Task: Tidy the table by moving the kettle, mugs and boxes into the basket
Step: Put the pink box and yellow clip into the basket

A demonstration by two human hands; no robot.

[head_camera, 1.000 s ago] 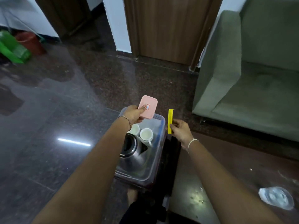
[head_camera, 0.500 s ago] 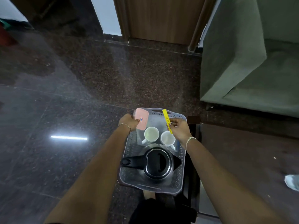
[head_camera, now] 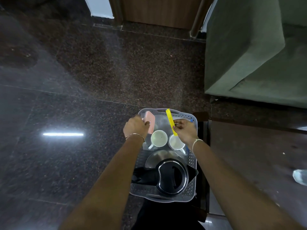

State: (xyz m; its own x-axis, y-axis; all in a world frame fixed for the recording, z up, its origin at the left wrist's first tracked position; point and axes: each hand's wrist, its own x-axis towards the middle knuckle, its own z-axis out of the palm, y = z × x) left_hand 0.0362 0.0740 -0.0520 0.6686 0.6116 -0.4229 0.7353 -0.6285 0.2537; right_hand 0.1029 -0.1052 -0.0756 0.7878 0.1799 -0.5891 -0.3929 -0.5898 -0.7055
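Note:
A grey perforated basket point(head_camera: 192, 165) sits below me. Inside it stand a steel kettle with a black lid point(head_camera: 171, 175) at the near end and two white mugs point(head_camera: 159, 138) point(head_camera: 175, 142) side by side beyond it. My left hand point(head_camera: 135, 127) grips a pink box point(head_camera: 150, 122) at the basket's far left corner, inside the rim. My right hand point(head_camera: 185, 130) pinches a thin yellow box point(head_camera: 171, 122) edge-on above the right mug, at the basket's far right.
The basket rests at the edge of a dark low table point(head_camera: 249, 163) to the right, which bears a crumpled clear wrapper point(head_camera: 300, 177). A green sofa point(head_camera: 252, 52) stands at the far right. Glossy dark stone floor point(head_camera: 66, 113) spreads left; a wooden door point(head_camera: 157, 10) lies ahead.
Both hands have dropped toward the far end of the basket with their boxes. The pink box has gone from above the rim to inside the far left corner. My view has tilted down.

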